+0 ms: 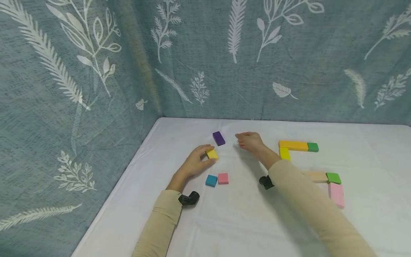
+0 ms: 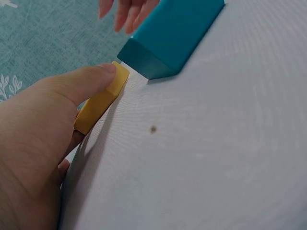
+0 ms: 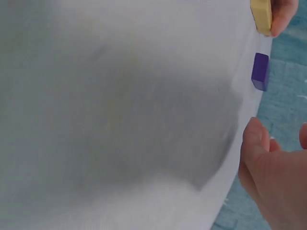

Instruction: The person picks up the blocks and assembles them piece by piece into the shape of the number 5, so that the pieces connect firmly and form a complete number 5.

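My left hand [image 1: 197,160] holds a yellow block [image 1: 212,154] between thumb and fingers at the tabletop. In the left wrist view the thumb lies along one face of that yellow block [image 2: 104,101]. Just beyond it, a purple block [image 1: 219,138] lies on the cloth. My right hand [image 1: 252,141] is to the right of the purple block, above the table and apart from it, with loosely bent fingers and nothing in them. Nearer the front, a blue block [image 1: 211,180] and a pink block [image 1: 223,178] lie side by side.
On the right, an orange block [image 1: 293,145], a dark green one [image 1: 313,147] and a yellow one [image 1: 284,153] adjoin. A tan block [image 1: 316,176], a green one [image 1: 333,178] and a long pink one [image 1: 336,195] form another row, partly behind the right sleeve. Patterned curtains [image 1: 205,96] border the table.
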Demonstrator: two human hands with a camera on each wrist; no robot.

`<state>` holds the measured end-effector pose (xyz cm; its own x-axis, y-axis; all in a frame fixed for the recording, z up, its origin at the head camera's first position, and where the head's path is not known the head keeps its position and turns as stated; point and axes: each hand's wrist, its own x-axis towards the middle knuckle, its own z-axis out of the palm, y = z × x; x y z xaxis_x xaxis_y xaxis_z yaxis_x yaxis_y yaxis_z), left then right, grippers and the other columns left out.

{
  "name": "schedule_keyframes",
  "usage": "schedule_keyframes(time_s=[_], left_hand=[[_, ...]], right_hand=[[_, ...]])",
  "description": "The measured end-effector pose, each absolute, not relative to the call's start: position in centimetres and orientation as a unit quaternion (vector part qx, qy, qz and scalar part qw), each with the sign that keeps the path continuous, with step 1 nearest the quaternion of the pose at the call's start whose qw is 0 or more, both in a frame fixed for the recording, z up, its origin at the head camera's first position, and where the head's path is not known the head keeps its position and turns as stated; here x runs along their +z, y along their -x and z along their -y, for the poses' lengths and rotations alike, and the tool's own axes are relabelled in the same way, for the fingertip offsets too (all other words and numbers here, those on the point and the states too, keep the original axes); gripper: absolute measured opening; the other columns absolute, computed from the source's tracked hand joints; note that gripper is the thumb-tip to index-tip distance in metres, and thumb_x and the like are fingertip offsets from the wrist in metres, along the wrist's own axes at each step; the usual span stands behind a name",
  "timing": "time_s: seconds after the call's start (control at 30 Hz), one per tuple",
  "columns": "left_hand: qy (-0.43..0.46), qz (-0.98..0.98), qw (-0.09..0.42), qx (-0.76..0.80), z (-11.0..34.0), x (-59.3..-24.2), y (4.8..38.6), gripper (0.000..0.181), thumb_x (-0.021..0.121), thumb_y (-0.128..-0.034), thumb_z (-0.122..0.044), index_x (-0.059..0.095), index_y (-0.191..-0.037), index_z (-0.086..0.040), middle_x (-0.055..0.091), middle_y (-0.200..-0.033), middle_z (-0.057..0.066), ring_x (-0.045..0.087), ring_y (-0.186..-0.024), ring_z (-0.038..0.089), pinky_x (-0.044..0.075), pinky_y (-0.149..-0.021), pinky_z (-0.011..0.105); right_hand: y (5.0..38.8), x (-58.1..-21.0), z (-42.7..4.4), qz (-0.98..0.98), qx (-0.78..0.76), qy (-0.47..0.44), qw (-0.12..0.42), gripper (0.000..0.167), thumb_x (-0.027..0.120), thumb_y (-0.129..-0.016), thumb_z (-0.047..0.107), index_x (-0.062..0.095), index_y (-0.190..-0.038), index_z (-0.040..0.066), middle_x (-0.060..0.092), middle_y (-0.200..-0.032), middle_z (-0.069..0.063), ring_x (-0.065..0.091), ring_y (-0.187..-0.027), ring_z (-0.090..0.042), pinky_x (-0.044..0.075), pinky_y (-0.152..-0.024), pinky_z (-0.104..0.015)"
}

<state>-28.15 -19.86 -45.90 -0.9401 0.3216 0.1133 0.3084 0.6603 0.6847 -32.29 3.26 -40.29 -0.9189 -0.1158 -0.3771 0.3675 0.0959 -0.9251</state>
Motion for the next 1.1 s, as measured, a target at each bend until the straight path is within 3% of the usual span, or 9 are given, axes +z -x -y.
schedule_keyframes(time_s=[0.53,1.1], left_hand=[[-0.165,-0.914,0.01,0.37,19.8,-45.9,28.1,0.049,0.067,-0.0896,-0.024,0.054,-0.134,-0.009,0.044,-0.143,0.013,0.035,-0.134,0.03,0.024,-0.112,0.046],[-0.166,-0.912,0.002,0.375,19.8,-45.8,27.9,0.047,0.069,-0.0887,-0.023,0.056,-0.132,-0.009,0.045,-0.141,0.013,0.037,-0.133,0.029,0.026,-0.111,0.045]], right_hand=[[33.4,-42.0,-0.2,-0.65,-0.737,-0.094,0.163,0.041,0.052,-0.097,0.008,0.046,-0.135,-0.008,0.047,-0.137,-0.02,0.047,-0.124,-0.026,0.042,-0.1,-0.028],[34.1,-42.4,1.9,-0.732,-0.66,-0.101,0.139,0.044,0.059,-0.095,0.019,0.05,-0.136,0.003,0.052,-0.133,-0.015,0.054,-0.117,-0.026,0.046,-0.096,-0.033]])
